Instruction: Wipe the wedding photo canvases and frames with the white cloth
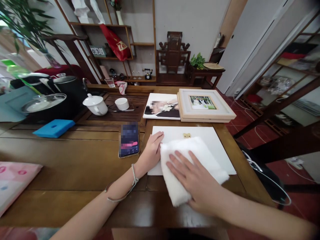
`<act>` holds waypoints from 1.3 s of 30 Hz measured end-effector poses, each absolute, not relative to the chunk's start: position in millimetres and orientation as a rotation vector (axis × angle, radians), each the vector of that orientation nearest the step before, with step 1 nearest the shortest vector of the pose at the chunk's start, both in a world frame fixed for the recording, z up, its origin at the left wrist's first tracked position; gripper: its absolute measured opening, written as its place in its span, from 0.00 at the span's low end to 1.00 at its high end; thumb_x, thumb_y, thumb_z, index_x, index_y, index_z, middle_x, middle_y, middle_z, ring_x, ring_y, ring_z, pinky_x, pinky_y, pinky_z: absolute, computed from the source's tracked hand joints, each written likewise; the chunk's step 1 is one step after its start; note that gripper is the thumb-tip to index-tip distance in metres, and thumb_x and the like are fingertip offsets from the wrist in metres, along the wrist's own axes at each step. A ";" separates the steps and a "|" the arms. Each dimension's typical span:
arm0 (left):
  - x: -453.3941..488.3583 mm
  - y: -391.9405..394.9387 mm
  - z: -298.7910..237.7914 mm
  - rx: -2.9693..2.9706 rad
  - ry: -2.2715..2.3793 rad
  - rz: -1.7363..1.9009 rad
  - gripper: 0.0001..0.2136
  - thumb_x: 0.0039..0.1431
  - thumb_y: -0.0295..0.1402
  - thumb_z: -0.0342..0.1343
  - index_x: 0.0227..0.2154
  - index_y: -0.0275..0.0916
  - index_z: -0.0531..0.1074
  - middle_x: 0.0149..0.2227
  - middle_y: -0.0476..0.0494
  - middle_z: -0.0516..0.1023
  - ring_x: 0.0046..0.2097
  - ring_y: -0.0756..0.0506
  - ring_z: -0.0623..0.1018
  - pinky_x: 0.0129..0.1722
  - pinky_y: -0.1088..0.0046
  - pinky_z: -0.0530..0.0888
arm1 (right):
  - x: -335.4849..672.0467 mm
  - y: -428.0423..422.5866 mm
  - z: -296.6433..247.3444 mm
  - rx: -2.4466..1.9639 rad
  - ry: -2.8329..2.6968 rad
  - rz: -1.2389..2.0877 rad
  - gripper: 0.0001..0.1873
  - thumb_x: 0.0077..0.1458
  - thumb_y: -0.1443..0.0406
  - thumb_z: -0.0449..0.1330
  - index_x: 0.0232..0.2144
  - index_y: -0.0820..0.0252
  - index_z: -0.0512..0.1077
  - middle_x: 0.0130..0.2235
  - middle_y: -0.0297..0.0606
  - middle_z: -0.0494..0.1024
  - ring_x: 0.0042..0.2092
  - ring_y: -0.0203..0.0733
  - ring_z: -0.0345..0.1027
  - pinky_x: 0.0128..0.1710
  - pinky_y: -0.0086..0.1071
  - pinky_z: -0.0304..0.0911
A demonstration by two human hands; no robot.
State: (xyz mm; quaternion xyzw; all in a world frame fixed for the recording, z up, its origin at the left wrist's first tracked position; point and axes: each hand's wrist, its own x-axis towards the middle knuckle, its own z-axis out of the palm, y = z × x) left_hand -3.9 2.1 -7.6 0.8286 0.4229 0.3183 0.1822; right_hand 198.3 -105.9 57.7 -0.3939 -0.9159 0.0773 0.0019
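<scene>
Polished wooden tabletop is standing over red floor tiles. Right hand, grip spread flat, is covering fluffy folded cloth atop rectangular white panel; left hand, grip unclenched, is overlapping panel's edge.

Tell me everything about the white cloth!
The white cloth looks soft and fluffy, towel-like, folded into a thick pad. It lies askew on a white panel, one corner reaching past the panel's near edge over the table. The right hand rests on top; the left hand is beside its left edge.
</scene>
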 end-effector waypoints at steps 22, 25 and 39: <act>-2.0 0.6 -6.2 2.327 1.230 0.904 0.19 0.67 0.28 0.42 0.58 0.36 0.67 0.61 0.33 0.67 0.65 0.40 0.65 0.67 0.50 0.56 | 313.2 -37.0 50.2 -1.562 -2.453 0.301 0.46 0.43 0.73 0.50 0.67 0.60 0.53 0.69 0.39 0.53 0.70 0.44 0.41 0.69 0.50 0.36; -1.9 0.2 -6.3 2.317 1.233 0.910 0.19 0.67 0.28 0.42 0.58 0.35 0.67 0.61 0.32 0.67 0.65 0.40 0.65 0.67 0.50 0.56 | 318.2 -76.8 50.1 -1.538 -2.544 0.276 0.52 0.38 0.75 0.50 0.68 0.54 0.49 0.71 0.34 0.46 0.71 0.45 0.35 0.69 0.53 0.34; -3.0 2.0 -7.0 2.348 1.229 0.897 0.19 0.67 0.29 0.42 0.57 0.35 0.67 0.61 0.32 0.67 0.65 0.39 0.65 0.67 0.49 0.57 | 323.5 -37.3 45.3 -1.435 -2.583 0.315 0.51 0.37 0.73 0.53 0.68 0.55 0.52 0.70 0.38 0.48 0.70 0.50 0.37 0.67 0.56 0.34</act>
